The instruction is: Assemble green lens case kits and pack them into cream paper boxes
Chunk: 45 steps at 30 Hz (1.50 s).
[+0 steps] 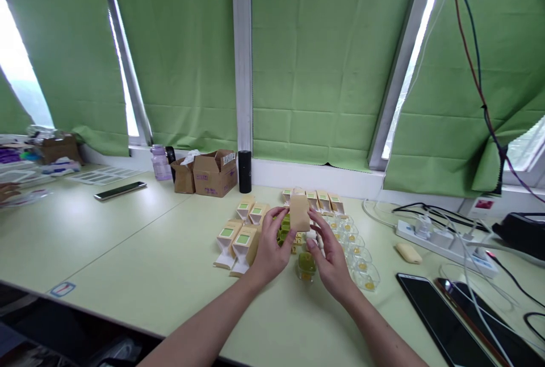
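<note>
While hands (300,245) hold small carton (300,213), open boxes (244,242) stand left.

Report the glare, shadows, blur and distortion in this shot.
Head view: daylight burns out to white in gaps beside the green blinds; the outer window posts lean outward toward the top, likely wide-lens stretch; shadows on the table are faint and soft; the space under it, lower left, is very dark; clutter at far left looks smeared.
</note>
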### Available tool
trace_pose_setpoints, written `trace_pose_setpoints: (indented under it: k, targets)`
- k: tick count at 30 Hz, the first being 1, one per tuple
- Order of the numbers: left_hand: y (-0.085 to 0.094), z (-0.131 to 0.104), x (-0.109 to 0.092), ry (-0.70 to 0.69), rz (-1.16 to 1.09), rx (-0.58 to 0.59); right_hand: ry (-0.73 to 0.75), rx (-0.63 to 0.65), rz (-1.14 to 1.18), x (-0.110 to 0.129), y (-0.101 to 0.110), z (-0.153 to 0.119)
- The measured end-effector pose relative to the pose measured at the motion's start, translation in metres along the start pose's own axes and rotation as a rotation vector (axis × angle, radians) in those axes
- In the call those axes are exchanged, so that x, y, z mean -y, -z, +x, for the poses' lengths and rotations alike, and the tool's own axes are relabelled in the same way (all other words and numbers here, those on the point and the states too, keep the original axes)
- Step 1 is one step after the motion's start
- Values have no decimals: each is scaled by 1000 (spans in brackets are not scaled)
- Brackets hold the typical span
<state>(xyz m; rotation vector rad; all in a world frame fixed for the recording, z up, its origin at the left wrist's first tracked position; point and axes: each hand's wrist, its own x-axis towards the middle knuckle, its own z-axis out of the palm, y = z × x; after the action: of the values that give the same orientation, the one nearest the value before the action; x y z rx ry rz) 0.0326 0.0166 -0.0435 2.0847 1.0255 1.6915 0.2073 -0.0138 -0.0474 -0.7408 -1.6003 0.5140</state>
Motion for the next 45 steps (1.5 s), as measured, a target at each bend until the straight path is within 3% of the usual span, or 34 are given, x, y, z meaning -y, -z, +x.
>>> trace_pose_setpoints:
  k: [13, 17, 19, 24, 31, 36, 45]
  targets:
    - [1, 6, 4, 257, -203, -8, 260, 28, -214, 5, 3, -2]
    - [5, 11, 6, 263, -248, 13, 240, -12, -312, 6, 14, 5]
    - [9, 13, 7, 279, -309, 42, 173, 59, -450, 9, 22, 10]
    - [19, 20, 13, 360, -358, 131, 54, 448, -756, 21, 34, 16]
    - [27, 27, 9, 314, -229, 214, -30, 606, -861, 22, 27, 12]
    - [36, 33, 5, 314, -82, 290, -39, 518, -844, 22, 34, 18]
    - [39, 24, 4, 328, 75, 442, -2, 80, -714, 0, 59, 29]
